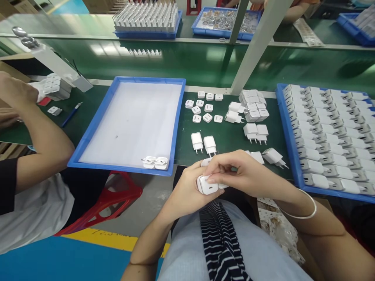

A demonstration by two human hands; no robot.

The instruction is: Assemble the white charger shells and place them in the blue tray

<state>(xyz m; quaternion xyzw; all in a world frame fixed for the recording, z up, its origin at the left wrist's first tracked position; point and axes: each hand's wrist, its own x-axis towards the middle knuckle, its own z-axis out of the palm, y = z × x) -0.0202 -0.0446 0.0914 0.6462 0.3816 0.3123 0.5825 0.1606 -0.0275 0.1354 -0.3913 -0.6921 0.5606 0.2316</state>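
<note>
My left hand [186, 192] is closed around white plug chargers, one of which, a plug charger [209, 188], shows its slotted port face. My right hand [240, 171] is over them, thumb and fingertips pressed together at that charger's face. Whether a small part sits between those fingertips is hidden. Just ahead on the green bench, two white plug chargers [203, 143] lie with their pins towards me. Behind them are several small white slotted end caps [200, 103]. More plug chargers [256, 132] lie to the right, beside a stacked block of white pieces [254, 104].
At left, a blue tray [179, 113] with a white liner holds two white pieces [155, 162] in its near corner. Another blue tray [293, 154] at right carries rows of chargers. A metal post [258, 47] rises behind. A co-worker's arm [38, 125] is at far left, near a blue pen [72, 114].
</note>
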